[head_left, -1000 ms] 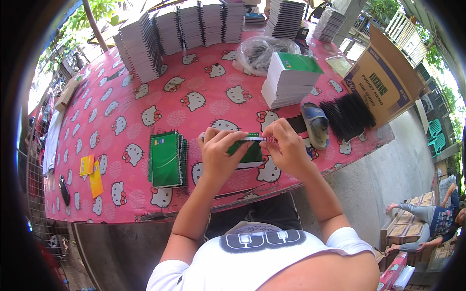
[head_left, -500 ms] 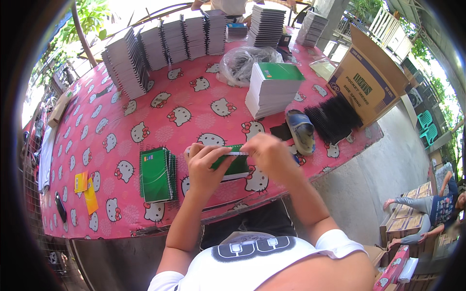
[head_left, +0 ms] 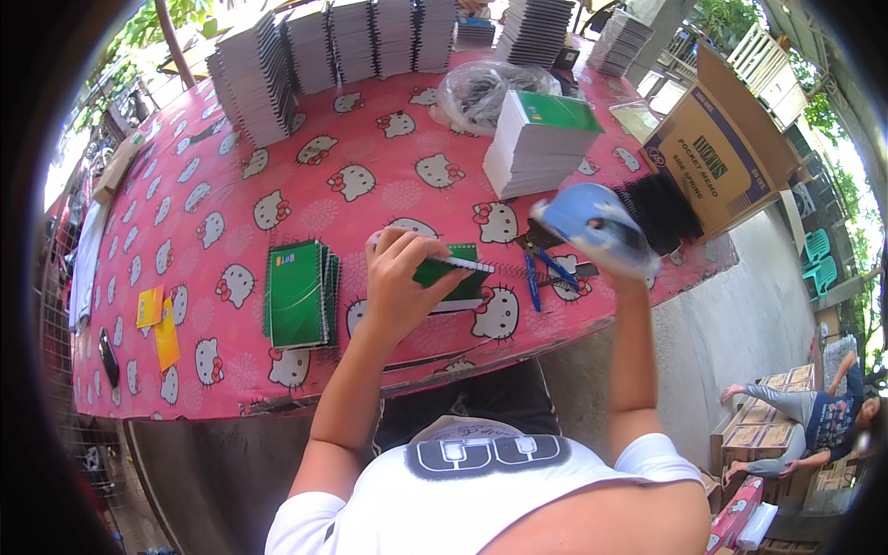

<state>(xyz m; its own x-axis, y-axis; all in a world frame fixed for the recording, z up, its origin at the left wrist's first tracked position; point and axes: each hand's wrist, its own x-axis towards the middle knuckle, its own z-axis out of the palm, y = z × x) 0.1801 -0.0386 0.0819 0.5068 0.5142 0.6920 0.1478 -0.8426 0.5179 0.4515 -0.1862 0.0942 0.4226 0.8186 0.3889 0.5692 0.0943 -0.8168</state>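
My left hand (head_left: 404, 270) grips a small green notebook (head_left: 462, 298) over the near part of the table, its fingers bent across the cover. From the notebook's right end a dark wire spiral (head_left: 527, 271) sticks out. My right hand (head_left: 622, 277) holds up a blue slipper (head_left: 597, 227), smeared by motion; the slipper hides most of its fingers. Between the spiral and the slipper lie blue-handled pliers (head_left: 546, 275). A stack of green spiral notebooks (head_left: 298, 296) lies left of my left hand.
Beyond the slipper stands a tall block of unbound green-covered pads (head_left: 539, 153). Black spirals (head_left: 659, 217) lie by an open cardboard box (head_left: 717, 153). Bound notebook stacks (head_left: 254, 83) line the far edge, near a clear plastic bag (head_left: 481, 92). Yellow booklets (head_left: 165, 333) lie at left.
My right hand has left the notebook's edge and moved right, lifting the blue slipper off the table. The pliers now show fully. My left hand keeps hold of the notebook.
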